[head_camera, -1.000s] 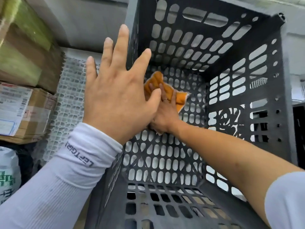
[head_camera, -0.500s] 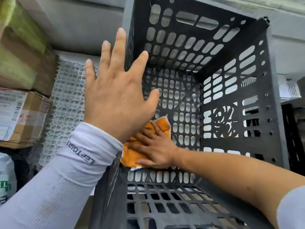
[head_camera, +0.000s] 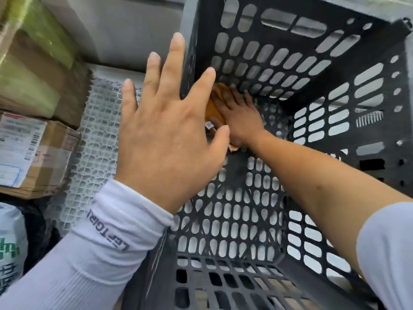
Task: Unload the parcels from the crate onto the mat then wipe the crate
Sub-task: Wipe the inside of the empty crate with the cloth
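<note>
We're on the wiping step now: the grey slotted crate sits empty beside the white mesh mat, where the cardboard parcels are stacked. Our right hand presses an orange cloth flat-fingered into the far-left corner of the floor. Our left hand is spread flat, bracing the left wall. Next we'd probably do the side walls.
</note>
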Available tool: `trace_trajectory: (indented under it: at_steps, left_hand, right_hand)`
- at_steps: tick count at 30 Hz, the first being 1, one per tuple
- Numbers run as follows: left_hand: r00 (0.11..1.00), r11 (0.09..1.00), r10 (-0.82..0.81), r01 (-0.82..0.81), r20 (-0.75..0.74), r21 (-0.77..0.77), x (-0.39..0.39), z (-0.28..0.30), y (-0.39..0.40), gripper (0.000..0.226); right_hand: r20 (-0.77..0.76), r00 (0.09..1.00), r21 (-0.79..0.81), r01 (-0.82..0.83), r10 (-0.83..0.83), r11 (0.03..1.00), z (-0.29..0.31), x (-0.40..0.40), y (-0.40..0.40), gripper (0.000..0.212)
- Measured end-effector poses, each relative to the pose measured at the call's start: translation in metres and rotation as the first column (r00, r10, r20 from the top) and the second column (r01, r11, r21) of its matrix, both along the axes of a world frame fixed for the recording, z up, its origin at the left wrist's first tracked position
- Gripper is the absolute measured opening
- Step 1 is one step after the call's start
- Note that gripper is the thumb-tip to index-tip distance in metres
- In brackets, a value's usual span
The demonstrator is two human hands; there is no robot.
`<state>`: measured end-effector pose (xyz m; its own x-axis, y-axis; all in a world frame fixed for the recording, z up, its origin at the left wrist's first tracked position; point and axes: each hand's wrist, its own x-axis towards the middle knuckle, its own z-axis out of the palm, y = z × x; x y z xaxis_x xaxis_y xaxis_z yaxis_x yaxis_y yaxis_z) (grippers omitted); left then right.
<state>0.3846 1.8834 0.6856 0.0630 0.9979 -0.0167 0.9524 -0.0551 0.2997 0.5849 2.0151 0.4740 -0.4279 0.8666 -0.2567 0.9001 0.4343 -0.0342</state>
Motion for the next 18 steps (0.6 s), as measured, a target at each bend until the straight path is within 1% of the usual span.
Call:
trace_trajectory:
  at_steps: [3,5,8,11,14,16,18]
  left_hand:
    - [1.000,1.000,-0.005,0.005,-0.004,-0.005,0.000,0.000,0.001,0.082]
    - [1.000,1.000,-0.003,0.003,0.001,-0.002,0.000,0.000,0.000,0.082]
    - [1.000,1.000,-0.005,0.005,0.008,-0.001,0.000,0.002,-0.001,0.080]
    - [1.000,1.000,-0.001,0.001,0.014,-0.022,0.000,0.000,0.002,0.080]
    - [1.000,0.999,-0.013,0.013,0.017,-0.031,0.000,0.002,0.002,0.081]
    - [0.999,0.999,-0.010,0.011,0.034,-0.041,-0.001,0.003,0.002,0.081]
    - [0.999,0.999,-0.015,0.017,0.044,-0.046,-0.001,0.003,0.001,0.081]
  right_hand:
    - [-0.001,0.999,0.026,0.049,-0.049,0.998,-0.001,-0.007,-0.009,0.076]
    - [-0.018,0.998,0.009,0.059,-0.059,0.998,0.003,-0.013,-0.022,0.076]
    - [-0.062,0.998,-0.041,0.025,-0.027,0.999,0.009,-0.013,-0.048,0.078]
    - [-0.059,0.997,-0.084,-0.044,0.040,0.995,0.004,-0.011,-0.075,0.083]
    - [-0.087,0.994,-0.111,-0.071,0.061,0.991,0.006,-0.009,-0.105,0.076]
    - [-0.100,0.994,-0.120,-0.050,0.038,0.992,0.009,-0.006,-0.128,0.073]
    - [-0.091,0.995,-0.167,0.035,-0.051,0.985,0.013,-0.002,-0.152,0.073]
